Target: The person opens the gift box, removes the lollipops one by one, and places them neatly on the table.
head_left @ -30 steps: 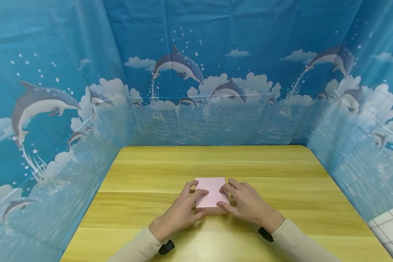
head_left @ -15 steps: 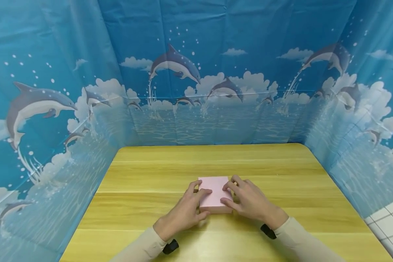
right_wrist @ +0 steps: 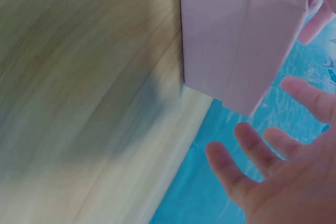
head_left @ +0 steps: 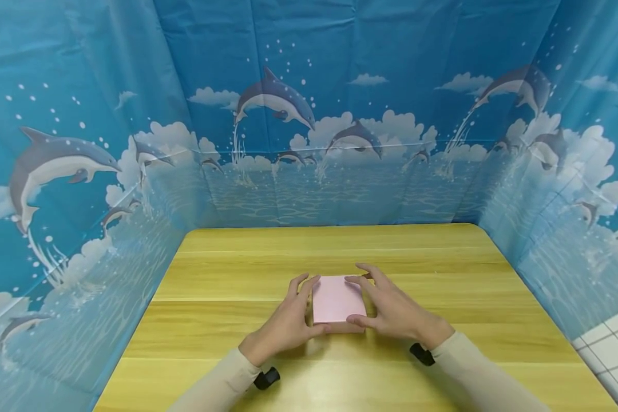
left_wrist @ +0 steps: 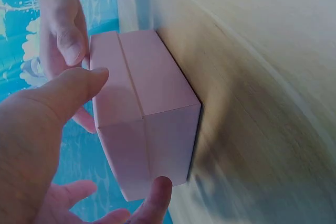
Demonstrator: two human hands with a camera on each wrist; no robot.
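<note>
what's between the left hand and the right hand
The pink box lies between the left hand and the right hand, resting on the table. The head view shows this best.

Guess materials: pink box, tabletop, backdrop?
Pink box: probably stiff cardboard, smooth satin finish; crisp edges, thin seam.
Tabletop: wood or wood-look laminate, slightly glossy; grain, light reflection.
Backdrop: thin plastic or fabric sheet, printed; fold creases, soft sheen.
</note>
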